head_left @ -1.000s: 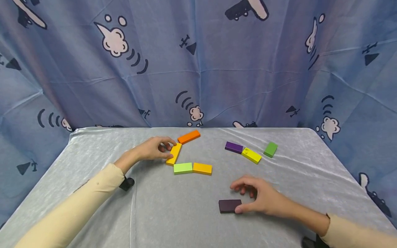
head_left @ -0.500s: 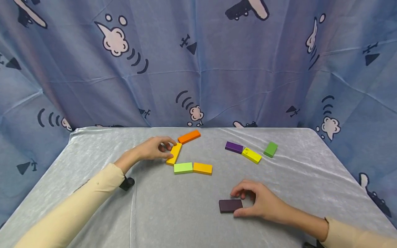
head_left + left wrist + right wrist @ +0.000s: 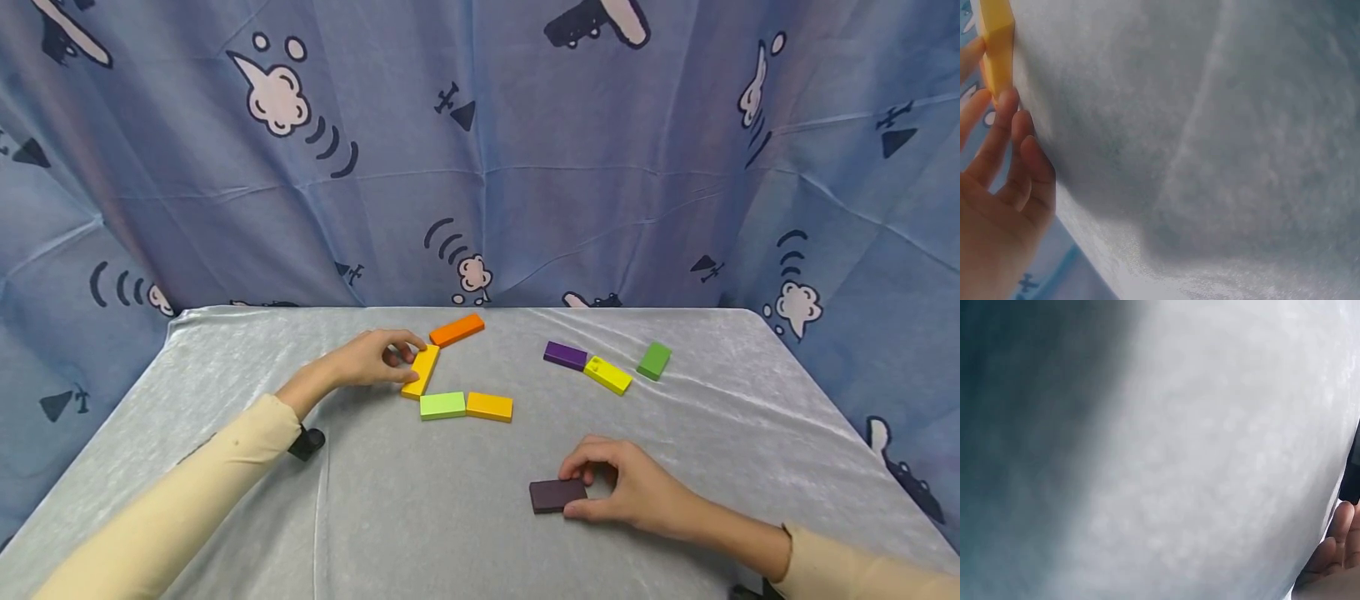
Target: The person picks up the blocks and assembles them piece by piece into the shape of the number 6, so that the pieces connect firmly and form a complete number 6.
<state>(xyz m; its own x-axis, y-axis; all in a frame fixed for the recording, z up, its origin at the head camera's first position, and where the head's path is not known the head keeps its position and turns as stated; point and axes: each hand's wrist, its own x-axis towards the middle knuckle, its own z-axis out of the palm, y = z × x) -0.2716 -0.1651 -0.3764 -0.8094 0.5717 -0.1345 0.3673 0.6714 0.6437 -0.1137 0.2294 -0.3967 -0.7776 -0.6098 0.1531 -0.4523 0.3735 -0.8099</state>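
At the left of the head view, my left hand [image 3: 369,360] pinches a golden-yellow block [image 3: 426,368] between thumb and fingers as it lies on the cloth. The left wrist view shows the same yellow block [image 3: 1000,44] at its top left corner, against the fingertips [image 3: 1007,100]. My right hand [image 3: 637,492], nearer the front, holds the right end of a dark brown block [image 3: 551,496] between thumb and fingers. That block's near edge seems on or just above the cloth. Only a dark sliver of the block [image 3: 1352,475] and some fingers [image 3: 1341,522] reach into the right wrist view.
An orange block [image 3: 457,331] stands off the yellow block's far end; a light green block [image 3: 442,406] and an amber block [image 3: 490,407] lie end to end near it. Farther right are purple [image 3: 566,356], bright yellow [image 3: 608,376] and green [image 3: 655,362] blocks. Grey cloth [image 3: 420,517] covers the table.
My right fingers have closed onto the dark brown block, whose right end has turned slightly away from me. The left hand and the other blocks stay put.
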